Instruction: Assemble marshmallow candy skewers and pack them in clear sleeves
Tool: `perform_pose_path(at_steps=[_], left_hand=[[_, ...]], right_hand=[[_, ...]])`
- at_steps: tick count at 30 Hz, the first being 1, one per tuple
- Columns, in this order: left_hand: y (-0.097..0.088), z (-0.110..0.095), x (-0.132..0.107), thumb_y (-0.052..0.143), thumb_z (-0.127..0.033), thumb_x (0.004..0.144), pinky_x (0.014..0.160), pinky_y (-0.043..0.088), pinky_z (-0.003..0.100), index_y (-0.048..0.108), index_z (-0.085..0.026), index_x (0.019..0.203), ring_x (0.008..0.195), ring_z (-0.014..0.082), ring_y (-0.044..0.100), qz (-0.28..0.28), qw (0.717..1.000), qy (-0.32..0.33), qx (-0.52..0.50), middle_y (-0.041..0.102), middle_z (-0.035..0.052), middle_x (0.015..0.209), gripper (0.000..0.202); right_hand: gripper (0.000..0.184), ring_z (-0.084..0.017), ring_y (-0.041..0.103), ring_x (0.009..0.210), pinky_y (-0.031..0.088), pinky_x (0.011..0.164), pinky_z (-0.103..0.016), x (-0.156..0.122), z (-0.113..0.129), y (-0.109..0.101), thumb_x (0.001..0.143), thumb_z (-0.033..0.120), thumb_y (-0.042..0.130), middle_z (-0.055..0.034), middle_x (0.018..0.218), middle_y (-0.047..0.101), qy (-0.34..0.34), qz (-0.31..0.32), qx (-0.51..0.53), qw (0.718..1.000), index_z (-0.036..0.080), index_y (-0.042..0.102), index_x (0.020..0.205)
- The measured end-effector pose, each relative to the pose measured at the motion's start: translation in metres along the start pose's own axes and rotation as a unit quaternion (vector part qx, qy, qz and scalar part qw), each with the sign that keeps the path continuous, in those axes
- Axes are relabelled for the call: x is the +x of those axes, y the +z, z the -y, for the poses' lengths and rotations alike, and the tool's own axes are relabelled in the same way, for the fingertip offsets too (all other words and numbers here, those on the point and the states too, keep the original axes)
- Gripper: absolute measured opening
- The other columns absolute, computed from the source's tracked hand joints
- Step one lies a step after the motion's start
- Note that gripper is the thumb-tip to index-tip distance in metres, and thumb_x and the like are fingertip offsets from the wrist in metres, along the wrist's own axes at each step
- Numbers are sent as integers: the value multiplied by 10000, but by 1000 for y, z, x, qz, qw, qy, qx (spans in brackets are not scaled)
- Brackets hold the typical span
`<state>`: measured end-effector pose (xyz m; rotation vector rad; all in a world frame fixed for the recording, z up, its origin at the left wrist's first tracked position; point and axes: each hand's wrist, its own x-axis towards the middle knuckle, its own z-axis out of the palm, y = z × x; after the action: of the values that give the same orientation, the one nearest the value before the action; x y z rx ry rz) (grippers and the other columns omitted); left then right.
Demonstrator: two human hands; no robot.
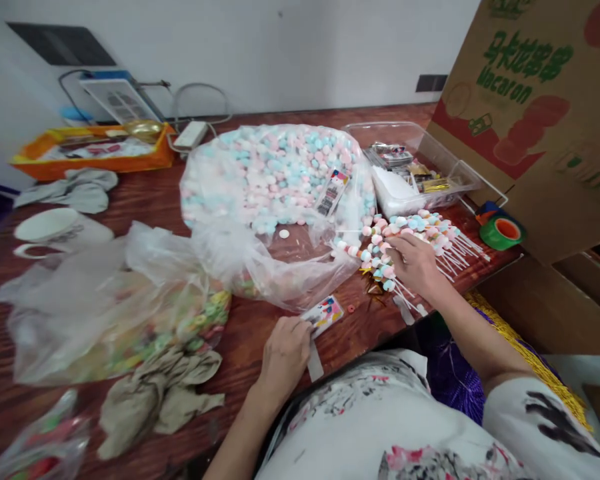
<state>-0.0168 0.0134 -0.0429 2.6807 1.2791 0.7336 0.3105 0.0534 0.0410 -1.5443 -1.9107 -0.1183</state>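
Observation:
My left hand (286,352) is closed on the near end of a small printed plastic bag (329,312), which lies at the table's front edge. A strip of clear plastic hangs below those fingers. To the right, my right hand (414,264) reaches into a pile of marshmallow skewers (437,230), pink, white and blue on white sticks. Its fingers are bent around a marshmallow skewer, though the fingertips are partly hidden. Gold twist ties (375,287) lie just left of this hand. Behind both hands rests a big clear bag of loose marshmallows (285,167), with another printed packet (333,192) on top.
A clear plastic tub (410,200) holds packets and sticks. Green tape (500,232) lies beside a cardboard box (525,120). At left are a bag of colourful rings (180,327), a mug (60,230), cloth gloves (150,393) and an orange tray (95,163).

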Motion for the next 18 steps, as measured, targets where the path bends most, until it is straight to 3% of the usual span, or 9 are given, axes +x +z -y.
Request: perform_pose_path(at_steps=[2,5,8,11,14,16,18], left_hand=[[1,2,4,508,-197,893,688,457,310,604,-182,713,734,188,536,9,999,-42,-25,601,49,718,205],[0,1,9,556,-242,867,656,434,296,570,-184,647,703,175,536,1,992,-105,-67,585,35,671,228],[-5,-1,10,583,-235,843,680,437,286,617,-181,692,711,162,561,13,984,-126,-127,630,25,697,164],[-11,-1,6,550,-180,854,710,450,274,667,-184,778,735,147,588,15,977,-114,-182,672,21,748,140],[-12,2,1,520,-142,863,700,460,257,673,-180,792,729,135,597,-8,972,-116,-205,671,22,749,173],[-10,4,-1,540,-157,855,685,458,254,669,-176,764,709,134,593,-19,969,-130,-208,658,20,724,159],[-7,5,-1,579,-182,833,668,452,252,657,-171,721,695,137,589,-27,966,-148,-210,645,18,699,138]], right_hand=[[253,-254,603,939,474,782,-359,26,11,17,920,199,451,-140,998,666,-36,110,-90,989,166,677,1029],[246,-299,582,967,447,743,-376,61,14,51,884,138,458,-194,1028,639,-46,226,-184,956,107,687,966],[264,-317,571,1008,437,765,-395,81,12,80,861,86,454,-210,1058,634,-61,275,-205,938,91,693,972],[237,-318,586,992,443,792,-414,92,8,84,842,73,486,-201,998,661,-64,283,-186,939,99,706,928],[131,-293,617,919,461,769,-398,98,6,58,817,99,569,-161,888,674,-43,229,-137,963,107,697,843],[122,-251,628,881,470,758,-378,93,10,28,861,161,571,-103,830,662,-22,97,-30,995,125,681,823],[108,-189,629,788,481,710,-341,77,22,0,878,236,598,-40,789,647,17,-44,104,993,154,669,869]])
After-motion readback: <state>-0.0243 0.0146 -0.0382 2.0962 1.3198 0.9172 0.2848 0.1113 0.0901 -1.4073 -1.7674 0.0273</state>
